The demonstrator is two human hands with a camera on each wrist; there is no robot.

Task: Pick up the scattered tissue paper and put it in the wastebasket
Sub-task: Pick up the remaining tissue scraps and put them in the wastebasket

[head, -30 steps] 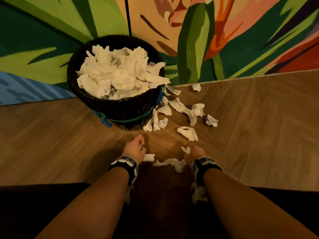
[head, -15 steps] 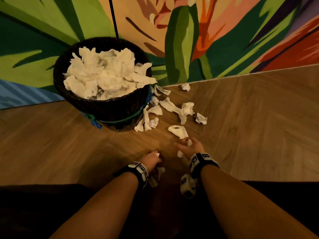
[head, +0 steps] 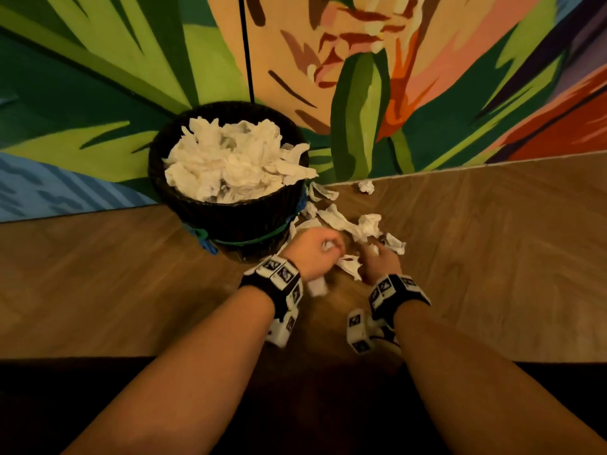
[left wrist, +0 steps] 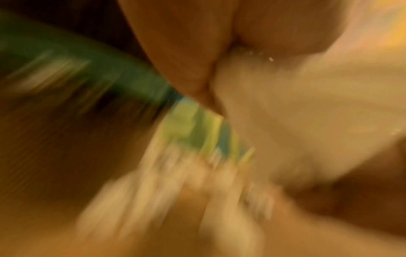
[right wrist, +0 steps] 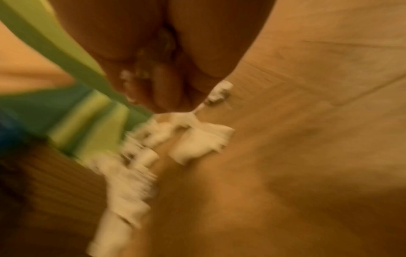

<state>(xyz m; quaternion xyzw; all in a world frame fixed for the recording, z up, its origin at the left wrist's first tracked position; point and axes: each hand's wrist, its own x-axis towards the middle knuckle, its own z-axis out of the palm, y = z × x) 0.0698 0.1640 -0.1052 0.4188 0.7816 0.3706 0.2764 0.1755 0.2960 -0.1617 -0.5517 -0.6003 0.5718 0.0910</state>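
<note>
A dark wicker wastebasket [head: 230,221] stands by the wall, heaped with white tissue paper [head: 230,159]. My left hand [head: 323,249] is just right of the basket's base and grips a wad of tissue, with a tail [head: 317,287] hanging under the wrist. The blurred left wrist view shows that wad [left wrist: 285,121] against the palm. My right hand [head: 377,257] is close beside it, fingers curled round a small tissue scrap [head: 372,247]. A loose piece [head: 349,267] lies between the hands. More crumpled pieces [head: 368,224] lie just beyond, blurred in the right wrist view [right wrist: 197,142].
The painted wall [head: 361,93] meets the wooden floor [head: 492,257] right behind the basket. A blue-green bag edge [head: 205,241] sticks out at the basket's base. Small tissue balls lie by the wall [head: 366,186] and right of my hands [head: 395,244].
Both hands moved forward from the near floor to the cluster beside the basket. The strip that lay between them is gone from the floor, and my left hand now carries tissue.
</note>
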